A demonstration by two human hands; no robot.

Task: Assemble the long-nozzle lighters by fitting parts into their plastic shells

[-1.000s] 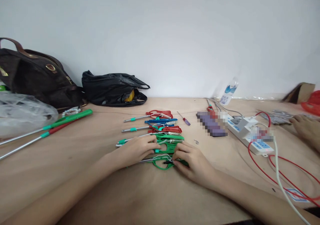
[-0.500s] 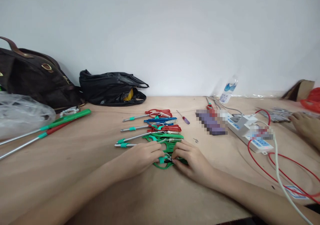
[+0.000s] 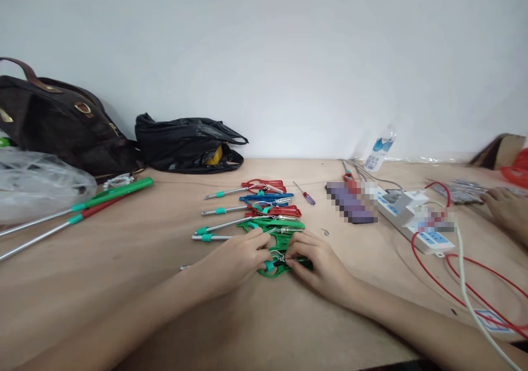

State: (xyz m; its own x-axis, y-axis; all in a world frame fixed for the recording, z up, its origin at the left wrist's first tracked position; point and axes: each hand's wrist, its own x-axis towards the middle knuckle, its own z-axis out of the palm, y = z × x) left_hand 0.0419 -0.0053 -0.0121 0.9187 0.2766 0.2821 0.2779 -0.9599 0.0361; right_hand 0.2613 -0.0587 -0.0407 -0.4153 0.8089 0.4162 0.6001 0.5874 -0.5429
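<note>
My left hand point(image 3: 239, 256) and my right hand point(image 3: 315, 261) meet over a green plastic handle part point(image 3: 280, 269) lying on the wooden table point(image 3: 136, 283). The left fingers pinch a small teal sleeve on a metal rod at the part's left end. The right fingers are closed on its right end. Just behind lies a row of similar parts with metal rods: green ones point(image 3: 274, 227), red ones point(image 3: 275, 212) and a blue one point(image 3: 267, 198).
A brown handbag point(image 3: 58, 123) and a black plastic bag point(image 3: 187, 145) stand at the back left. Long rods with green and red grips point(image 3: 82, 206) lie left. A small screwdriver point(image 3: 304, 194), power strip point(image 3: 416, 222), red wires point(image 3: 466, 283), a bottle point(image 3: 378, 148) and another person's hand point(image 3: 505, 209) are right.
My left hand has slid right along the rod, bringing the teal sleeve up to the green part. The right hand has stayed closed on the part's right end.
</note>
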